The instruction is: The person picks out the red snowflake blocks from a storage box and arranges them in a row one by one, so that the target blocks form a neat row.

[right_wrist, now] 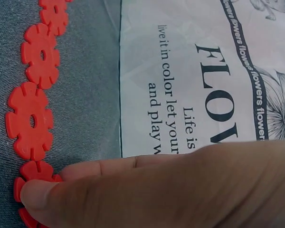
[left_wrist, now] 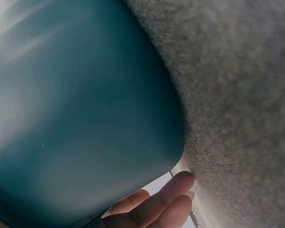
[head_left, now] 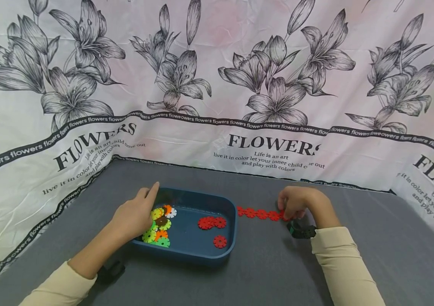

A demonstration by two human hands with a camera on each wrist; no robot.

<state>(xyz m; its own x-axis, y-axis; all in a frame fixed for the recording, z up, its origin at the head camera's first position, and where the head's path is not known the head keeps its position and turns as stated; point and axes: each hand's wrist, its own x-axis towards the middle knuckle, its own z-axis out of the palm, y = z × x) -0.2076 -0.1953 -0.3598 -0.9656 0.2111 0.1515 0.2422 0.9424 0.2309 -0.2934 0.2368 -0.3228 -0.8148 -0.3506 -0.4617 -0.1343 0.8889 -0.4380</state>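
A blue tray (head_left: 192, 253) on the grey table holds red notched discs (head_left: 220, 242) on its right and a multicoloured pile (head_left: 161, 222) on its left. My left hand (head_left: 134, 214) is at the tray's left side; in the left wrist view its fingers (left_wrist: 173, 190) lie against the tray wall (left_wrist: 85, 118). To the right of the tray, a row of linked red discs (head_left: 261, 213) lies on the table. My right hand (head_left: 297, 202) pinches the disc at the row's right end; the right wrist view shows its thumb on that disc (right_wrist: 35, 170), beside the row (right_wrist: 31, 121).
A white cloth (head_left: 186, 144) printed with flowers and lettering hangs behind the grey table (head_left: 255, 272) and along both its sides. Dark bands are at both wrists, the right one (head_left: 302, 230) plainly visible.
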